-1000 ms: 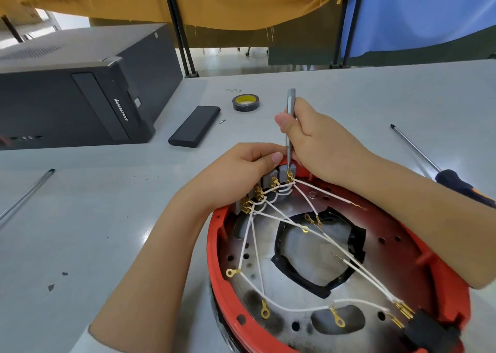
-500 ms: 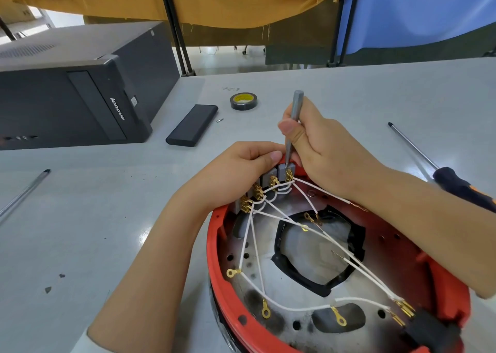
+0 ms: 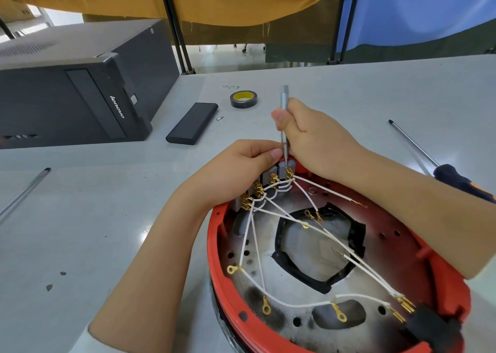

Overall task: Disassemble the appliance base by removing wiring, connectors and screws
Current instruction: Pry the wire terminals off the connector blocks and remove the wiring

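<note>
Red base: the round red plastic appliance base [image 3: 456, 283] lies open side up, nearest the camera, with white wires [image 3: 300, 303] ending in brass ring lugs sprawled across its metal floor.
Terminal row: a row of small grey terminal blocks with brass lugs [image 3: 271, 180] stands on the base's far-left rim, running diagonally — its far end sits directly under the grip.
Left hand: the left hand [image 3: 239, 172] curls over that row from the left, fingers closed on the blocks, thumb tip just beside the tool shaft.
Right hand: the right hand [image 3: 319, 143] is closed around a slim silver precision screwdriver [image 3: 284, 105], thumb on its left side.
Key relation: the driver's long axis is close to upright, tip straight below the grip and on the farthest terminal — so the screw lies down along the shaft, nearer the right hand.
Judgement: turning needs that axis kept in line with the screw; a tilt would likely slip the tip.
Beyond the grip: a black tape roll with a yellow core [image 3: 243, 99] lies on the grey table [image 3: 80, 218], farther off and to the left.
</note>
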Demonstrator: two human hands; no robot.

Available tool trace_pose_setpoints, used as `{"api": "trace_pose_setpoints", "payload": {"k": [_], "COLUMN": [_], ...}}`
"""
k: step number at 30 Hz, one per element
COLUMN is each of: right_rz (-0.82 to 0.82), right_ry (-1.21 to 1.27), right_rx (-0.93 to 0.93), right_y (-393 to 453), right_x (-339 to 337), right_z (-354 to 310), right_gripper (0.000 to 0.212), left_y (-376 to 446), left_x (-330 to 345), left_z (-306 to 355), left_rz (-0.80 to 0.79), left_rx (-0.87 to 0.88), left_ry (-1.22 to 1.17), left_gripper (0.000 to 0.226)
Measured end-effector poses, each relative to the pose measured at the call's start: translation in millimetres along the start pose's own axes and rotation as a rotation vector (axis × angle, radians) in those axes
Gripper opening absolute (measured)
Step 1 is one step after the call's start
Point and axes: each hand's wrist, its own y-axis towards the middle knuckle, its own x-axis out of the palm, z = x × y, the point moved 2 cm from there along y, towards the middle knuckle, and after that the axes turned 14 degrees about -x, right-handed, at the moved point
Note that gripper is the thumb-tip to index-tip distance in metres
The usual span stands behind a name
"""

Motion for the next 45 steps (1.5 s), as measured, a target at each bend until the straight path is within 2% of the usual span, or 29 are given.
{"api": "trace_pose_setpoints", "payload": {"k": [2,4,18,22,28,32,34,45], "right_rz": [0.101,0.157,0.086,0.075,-0.063,0.126,0.168,0.124], "right_ry": [0.171,0.236,0.066,0.090,-0.036,0.171,0.211,0.073], "right_rx": [-0.007,-0.045,-0.161,-0.051,0.039,0.013,-0.004,-0.083], "right_y": [-8,-13,-14,-8,8,-8,-13,-15], "right_x": [-4,-7,-4,-4,-1,-6,-8,-5], "right_z": [2,2,-6,-5,1,3,3,-3], "right_gripper": [0.021,0.022,0.019,0.020,0.027,0.025,0.024,0.020], "left_y": [0,-1,0,-1,-1,-1,-2,-2], "left_x": [0,0,-1,-2,-1,0,0,-1], "left_z": [0,0,0,-1,0,1,1,0], "left_rz": [-0.003,-0.002,-0.008,0.007,-0.001,-0.016,-0.021,-0.007], "left_rx": [-0.004,-0.013,0.016,0.005,-0.022,-0.018,-0.025,-0.024], "left_ry": [-0.017,-0.026,-0.023,-0.011,-0.007,-0.044,-0.055,-0.062], "left_gripper": [0.025,0.026,0.026,0.026,0.027,0.028,0.028,0.028]}}
